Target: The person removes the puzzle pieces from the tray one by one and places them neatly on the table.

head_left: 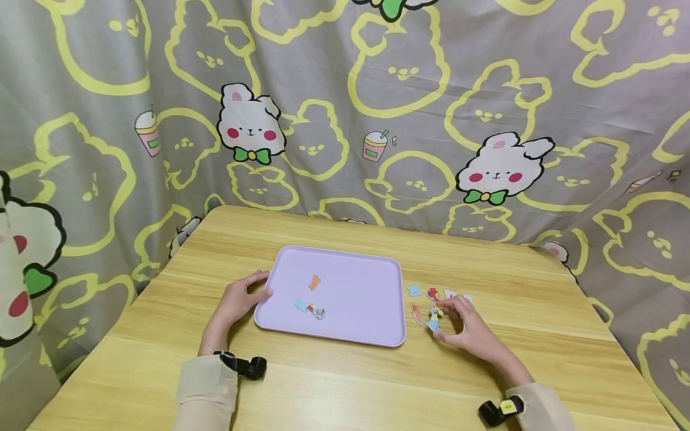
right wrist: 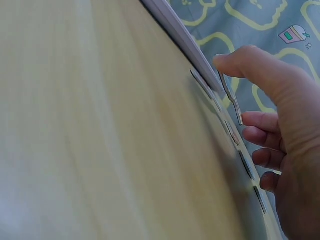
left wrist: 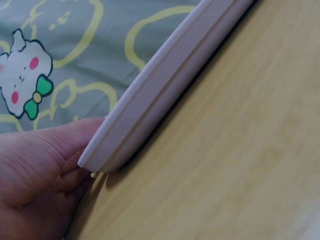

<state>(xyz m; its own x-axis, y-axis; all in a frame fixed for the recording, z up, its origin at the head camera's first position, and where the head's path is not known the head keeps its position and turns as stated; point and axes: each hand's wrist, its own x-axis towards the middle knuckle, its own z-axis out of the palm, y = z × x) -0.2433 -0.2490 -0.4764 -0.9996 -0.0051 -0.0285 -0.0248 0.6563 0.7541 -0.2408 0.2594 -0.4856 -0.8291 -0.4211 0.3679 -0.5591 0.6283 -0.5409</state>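
A lilac tray (head_left: pixel 356 299) lies on the wooden table. My left hand (head_left: pixel 239 300) holds its left rim; in the left wrist view the thumb lies over the rim and the fingers stay beside and below it. Right of the tray, my right hand (head_left: pixel 468 326) pinches a yellow-and-blue puzzle piece (head_left: pixel 434 319) between thumb and fingers. The right wrist view shows this thin piece (right wrist: pixel 231 95) edge-on, tilted above the table. Near that hand lie a blue piece (head_left: pixel 414 290), an orange piece (head_left: pixel 417 313), a red piece (head_left: pixel 433 293) and a white piece (head_left: pixel 450 294), partly hidden.
On the tray sit an orange piece (head_left: pixel 315 282) and, lower down, a multicoloured cluster of pieces (head_left: pixel 310 309) that look joined. A patterned curtain (head_left: pixel 323 120) hangs behind the table (head_left: pixel 345 383). Both wrists wear black cameras.
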